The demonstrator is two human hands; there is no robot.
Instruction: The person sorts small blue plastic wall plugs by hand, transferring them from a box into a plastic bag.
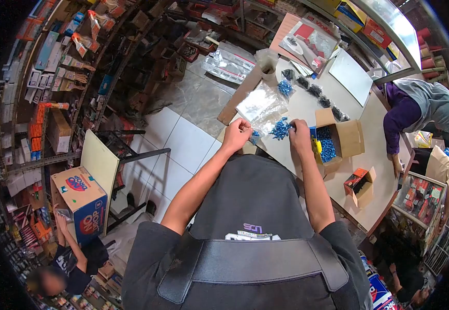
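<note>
My left hand (239,136) is closed in a pinch at the table's near edge, on what looks like a small clear plastic bag with blue wall plugs (255,134) by the fingertips. A loose heap of blue wall plugs (280,128) lies between my hands. To its right, my right hand (300,135) has curled fingers; whatever they hold is hidden. Beside that hand stands an opened cardboard box (349,138) full of blue wall plugs (327,146). A stack of clear plastic bags (260,106) lies beyond my left hand.
Filled bags of blue plugs (285,88) and bags of black pieces (315,90) lie farther back on the table (299,106). A smaller open box (360,187) stands at right. One person (421,106) leans over the right edge; another (74,253) handles a large carton (82,199) at left.
</note>
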